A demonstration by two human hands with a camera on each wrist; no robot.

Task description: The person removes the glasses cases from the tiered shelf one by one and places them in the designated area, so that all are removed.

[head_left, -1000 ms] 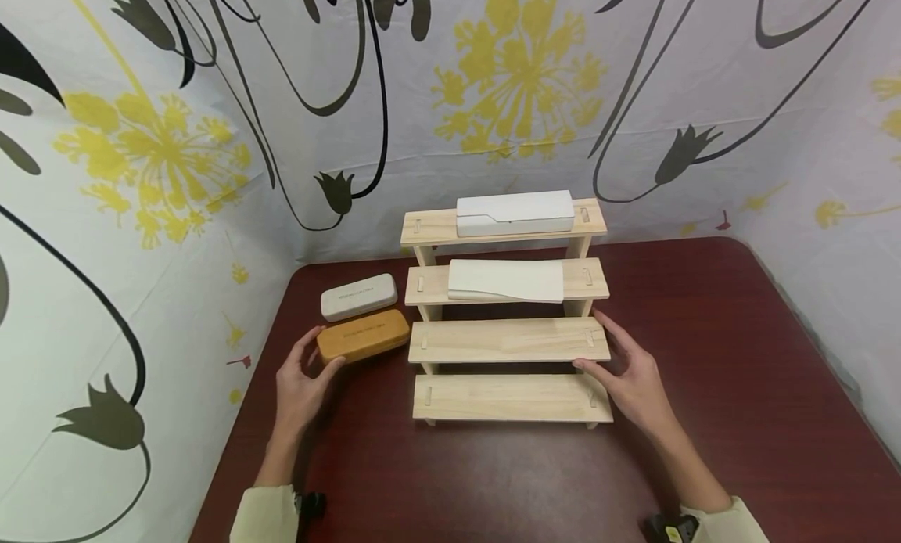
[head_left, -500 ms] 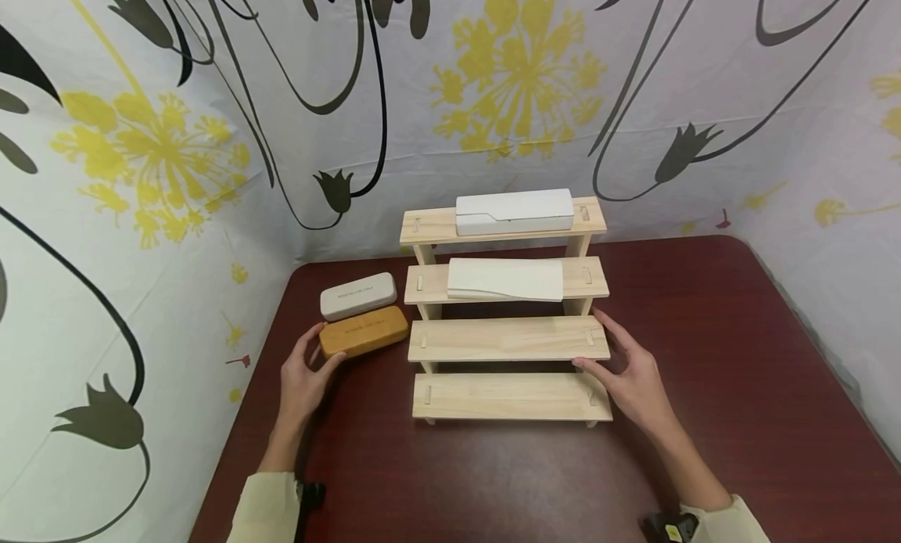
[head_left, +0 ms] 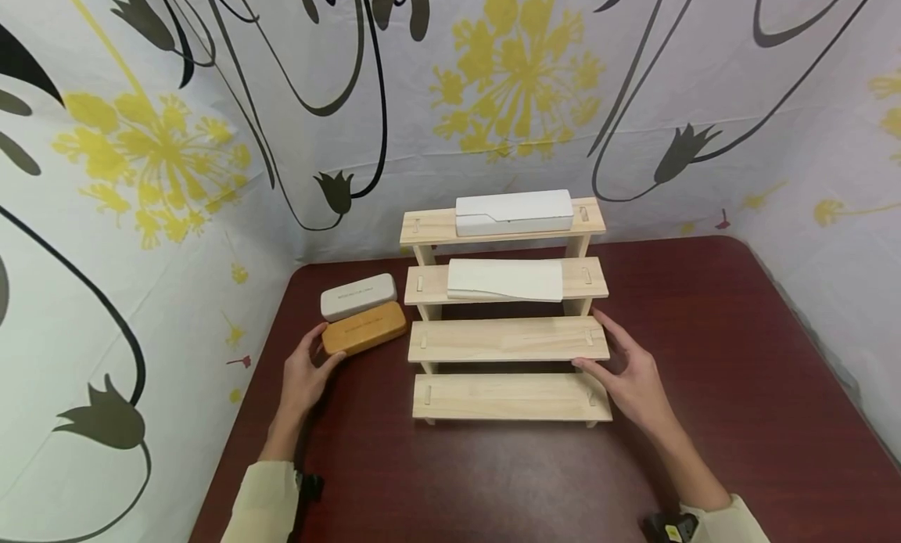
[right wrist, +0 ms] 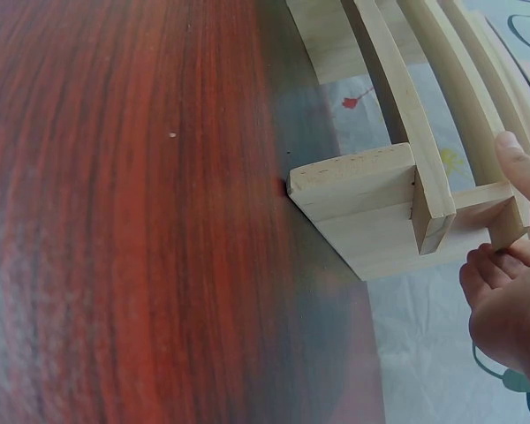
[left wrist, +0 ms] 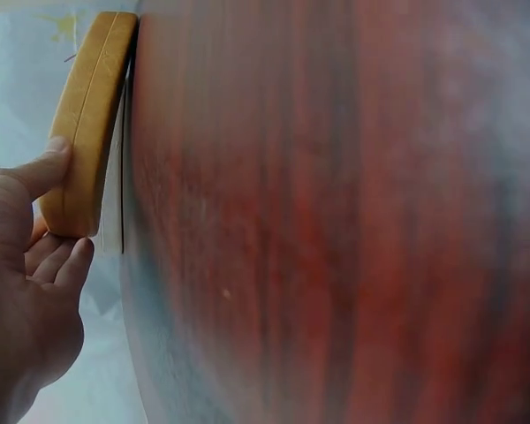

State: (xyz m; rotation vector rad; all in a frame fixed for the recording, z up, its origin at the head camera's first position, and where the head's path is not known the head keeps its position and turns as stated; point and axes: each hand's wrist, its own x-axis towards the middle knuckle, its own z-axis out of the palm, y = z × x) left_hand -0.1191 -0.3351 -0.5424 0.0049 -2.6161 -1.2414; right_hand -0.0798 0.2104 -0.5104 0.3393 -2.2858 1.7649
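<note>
My left hand (head_left: 306, 377) holds a mustard-yellow glasses case (head_left: 364, 329) by its left end, thumb on the near side and fingers behind. In the left wrist view the thumb presses the side of the case (left wrist: 90, 124), with fingertips at its end. Just behind it lies a pale grey glasses case (head_left: 359, 296). My right hand (head_left: 633, 379) grips the right end of the second step from the bottom of a stepped wooden rack (head_left: 508, 339). The right wrist view has the thumb on the front edge of that plank (right wrist: 466, 97) and the fingers curled under its end.
A long white box (head_left: 515, 213) sits on the rack's top step. A folded cream cloth or paper (head_left: 505, 280) lies one step lower. The dark red wooden table (head_left: 507, 480) meets a flower-printed white sheet (head_left: 394, 136) at the back and sides.
The left hand has shifted slightly right, and the yellow glasses case has turned a little, its right end moving farther back. The right hand and the rack have stayed in place.
</note>
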